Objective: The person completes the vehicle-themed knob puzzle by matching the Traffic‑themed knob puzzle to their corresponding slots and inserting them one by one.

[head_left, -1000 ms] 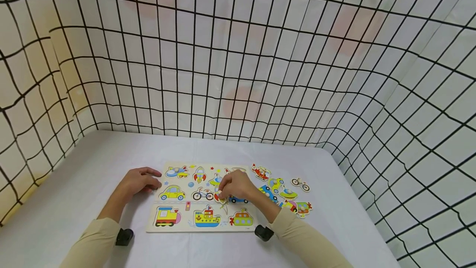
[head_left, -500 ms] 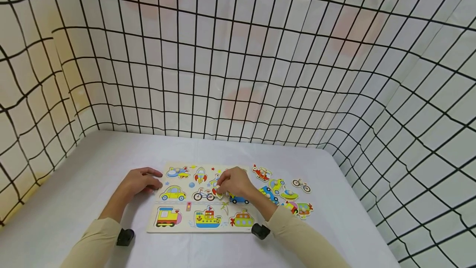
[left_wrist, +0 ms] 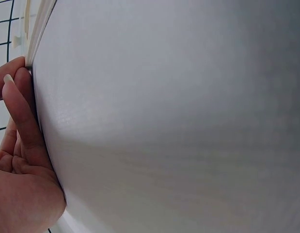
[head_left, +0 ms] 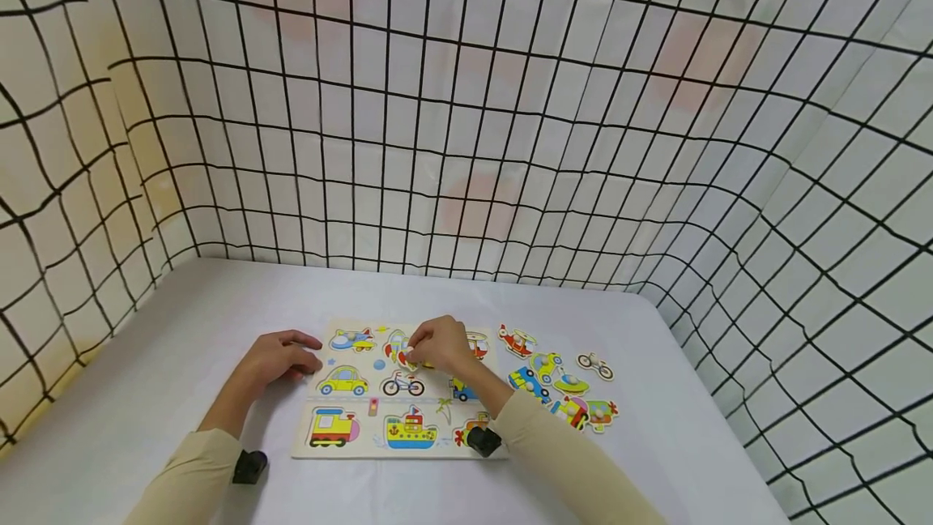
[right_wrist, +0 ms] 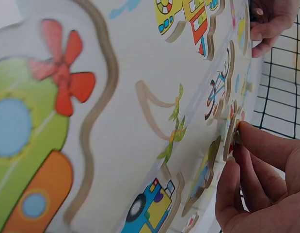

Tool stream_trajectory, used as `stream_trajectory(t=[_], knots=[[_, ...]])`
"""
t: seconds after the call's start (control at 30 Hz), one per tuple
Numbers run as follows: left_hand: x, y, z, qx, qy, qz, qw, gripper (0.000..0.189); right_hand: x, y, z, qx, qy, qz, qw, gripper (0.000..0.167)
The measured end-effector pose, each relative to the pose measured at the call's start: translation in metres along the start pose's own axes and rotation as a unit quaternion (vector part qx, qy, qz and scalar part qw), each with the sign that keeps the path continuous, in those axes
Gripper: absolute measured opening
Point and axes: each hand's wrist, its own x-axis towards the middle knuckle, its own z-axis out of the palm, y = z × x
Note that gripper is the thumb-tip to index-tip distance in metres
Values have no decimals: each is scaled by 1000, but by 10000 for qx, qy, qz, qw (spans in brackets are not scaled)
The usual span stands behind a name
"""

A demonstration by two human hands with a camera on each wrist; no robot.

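My right hand (head_left: 446, 344) pinches a small rocket puzzle piece (head_left: 406, 356) between thumb and fingers. It holds the piece over the rocket picture in the top row of the wooden puzzle board (head_left: 372, 437). In the right wrist view the thin piece (right_wrist: 231, 137) stands tilted at my fingertips, and its printed face is mostly turned away. My left hand (head_left: 280, 356) rests on the table at the board's left side, fingers loosely bent. The left wrist view shows its fingertips touching the board's edge (left_wrist: 37, 34).
Loose pieces lie right of the board: a helicopter (head_left: 516, 340), a blue truck (head_left: 530, 385), a flying saucer (head_left: 571, 382), a bicycle (head_left: 595, 365), a train (head_left: 573, 411) and a submarine (head_left: 602, 416), some touching. Black-lined netting (head_left: 408, 185) walls the white table (head_left: 219, 298).
My right hand has moved left and away from me with the rocket piece, from beside the bicycle picture to the rocket picture. My left hand stays by the board's edge.
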Motion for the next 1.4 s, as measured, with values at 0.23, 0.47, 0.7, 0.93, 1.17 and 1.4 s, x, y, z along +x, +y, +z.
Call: stream_trajectory(t=[0.23,0.47,0.7,0.93,1.17,1.4], knots=[[1,-1,2,-6,28,-9,10000,45,11,-4,13,-103,157,196,9996,11],[4,-1,3,-78,46,-72,9999,44,16,-6,19,-116,249,233,9994,12],[3,0,3,-65,53,-101,9999,44,18,-9,22,-23,369,200,9991,12],[0,1,1,20,22,2,10000,43,19,-10,28,-95,499,369,9980,13],[1,-1,0,26,31,15,10000,44,15,-11,32,41,609,408,9973,13],[3,-1,2,-9,50,-44,10000,44,15,-8,35,99,719,197,9972,12]])
